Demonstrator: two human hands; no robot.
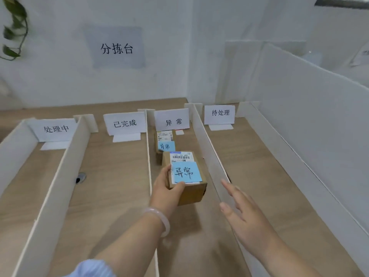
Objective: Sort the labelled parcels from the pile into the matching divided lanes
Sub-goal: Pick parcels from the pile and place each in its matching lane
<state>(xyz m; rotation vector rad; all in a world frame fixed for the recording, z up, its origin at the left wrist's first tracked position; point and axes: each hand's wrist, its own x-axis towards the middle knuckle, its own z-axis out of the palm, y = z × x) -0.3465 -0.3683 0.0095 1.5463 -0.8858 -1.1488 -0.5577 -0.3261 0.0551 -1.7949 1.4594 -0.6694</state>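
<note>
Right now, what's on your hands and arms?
The left hand is bare, with a smooth pale pink bangle on the wrist and a light blue sleeve further up. The right hand and forearm are bare; no ring, watch or sleeve shows.

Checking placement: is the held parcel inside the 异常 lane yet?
Inside. The parcel, gripped by the left hand, is between the white dividers below the 异常 sign.

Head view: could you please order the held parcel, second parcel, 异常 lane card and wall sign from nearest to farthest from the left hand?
1. Held parcel, in the left hand.
2. Second parcel, just behind, same lane.
3. 异常 lane card, lane's far end.
4. Wall sign, back wall, upper left.
</note>
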